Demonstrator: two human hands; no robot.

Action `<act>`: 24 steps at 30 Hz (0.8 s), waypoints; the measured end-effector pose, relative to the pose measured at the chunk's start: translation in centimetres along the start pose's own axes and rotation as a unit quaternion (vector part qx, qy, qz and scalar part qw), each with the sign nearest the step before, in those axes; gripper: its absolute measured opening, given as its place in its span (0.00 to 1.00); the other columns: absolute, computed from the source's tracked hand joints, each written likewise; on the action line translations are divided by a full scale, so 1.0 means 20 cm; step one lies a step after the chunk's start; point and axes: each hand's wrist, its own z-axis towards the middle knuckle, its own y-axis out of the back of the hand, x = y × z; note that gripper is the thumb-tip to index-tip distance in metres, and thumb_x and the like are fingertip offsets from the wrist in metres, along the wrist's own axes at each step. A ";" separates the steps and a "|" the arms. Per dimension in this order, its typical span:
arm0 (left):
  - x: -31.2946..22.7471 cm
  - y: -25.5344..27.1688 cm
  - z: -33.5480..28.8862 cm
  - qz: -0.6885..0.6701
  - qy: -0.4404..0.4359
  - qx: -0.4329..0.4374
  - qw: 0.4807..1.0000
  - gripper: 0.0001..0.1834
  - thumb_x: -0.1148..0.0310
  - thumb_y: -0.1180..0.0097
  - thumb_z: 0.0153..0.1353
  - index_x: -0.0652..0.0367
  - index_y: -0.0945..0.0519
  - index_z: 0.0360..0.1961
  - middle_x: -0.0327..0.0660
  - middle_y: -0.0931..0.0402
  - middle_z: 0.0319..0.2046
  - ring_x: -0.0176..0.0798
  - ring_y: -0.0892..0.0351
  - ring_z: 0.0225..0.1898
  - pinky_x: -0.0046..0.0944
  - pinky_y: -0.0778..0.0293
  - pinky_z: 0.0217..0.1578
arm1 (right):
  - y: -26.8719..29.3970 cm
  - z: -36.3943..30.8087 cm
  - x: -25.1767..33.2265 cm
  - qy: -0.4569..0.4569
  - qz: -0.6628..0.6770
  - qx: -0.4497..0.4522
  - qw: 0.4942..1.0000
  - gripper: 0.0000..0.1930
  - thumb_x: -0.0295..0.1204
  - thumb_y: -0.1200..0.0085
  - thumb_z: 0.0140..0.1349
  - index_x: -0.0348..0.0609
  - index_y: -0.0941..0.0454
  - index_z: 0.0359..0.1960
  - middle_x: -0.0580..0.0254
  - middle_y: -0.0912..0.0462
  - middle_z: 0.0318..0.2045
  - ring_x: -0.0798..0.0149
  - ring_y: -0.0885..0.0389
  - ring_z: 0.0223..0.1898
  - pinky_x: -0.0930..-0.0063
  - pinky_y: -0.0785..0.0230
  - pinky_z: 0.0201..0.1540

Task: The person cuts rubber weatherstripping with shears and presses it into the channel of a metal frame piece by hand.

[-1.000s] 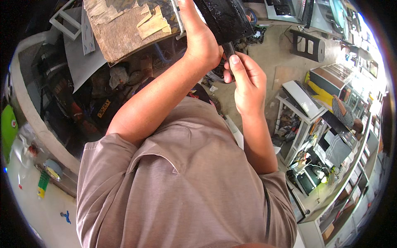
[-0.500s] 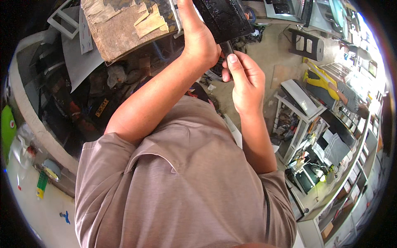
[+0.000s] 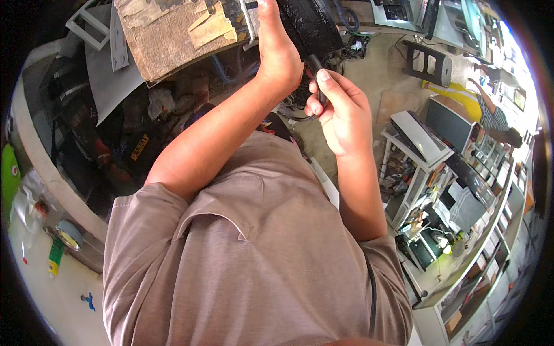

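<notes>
At the top of the head view, my left hand points upward with its thumb along the near side of a black, glossy, box-like part. Its other fingers pass behind that part and are mostly hidden. My right hand is closed, with thumb and fingers pinching a slim black rod-like piece. This piece runs down from the lower edge of the black part into my grip; whether the two are joined, I cannot tell. A thin dark cable curves just below my right fingers.
A worn wooden board with peeling layers lies beside my left hand, a whitish cord at its edge. Clutter fills the space beneath it. Rightward are a black plastic panel, a white rack and a person in yellow and stripes.
The black part has shifted slightly left and up. My right hand keeps its pinch, a little lower. Off to the right, the other person has straightened or moved farther right.
</notes>
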 end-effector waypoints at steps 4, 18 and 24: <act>0.01 0.01 -0.01 -0.064 0.037 0.026 0.997 0.48 0.33 0.62 0.67 0.62 0.49 0.74 0.41 0.48 0.72 0.41 0.49 0.71 0.38 0.55 0.71 | 0.01 0.02 -0.07 0.101 -0.109 -0.033 0.988 0.10 0.28 0.44 0.68 0.32 0.21 0.43 0.59 0.19 0.34 0.71 0.27 0.25 0.79 0.34 0.29; -0.07 -0.01 -0.07 -0.106 0.143 0.100 0.979 0.47 0.29 0.60 0.64 0.55 0.42 0.71 0.40 0.33 0.60 0.40 0.30 0.53 0.42 0.26 0.47 | -0.01 0.03 -0.11 0.167 -0.021 -0.003 0.986 0.14 0.28 0.41 0.66 0.31 0.26 0.46 0.57 0.18 0.38 0.71 0.20 0.34 0.77 0.29 0.37; -0.15 -0.02 0.00 -0.078 0.187 0.104 0.974 0.48 0.27 0.68 0.63 0.68 0.28 0.54 0.54 0.20 0.42 0.56 0.19 0.43 0.54 0.23 0.49 | 0.12 0.03 -0.19 0.143 -0.150 0.077 0.975 0.12 0.30 0.42 0.67 0.34 0.23 0.47 0.64 0.18 0.37 0.75 0.22 0.38 0.80 0.29 0.41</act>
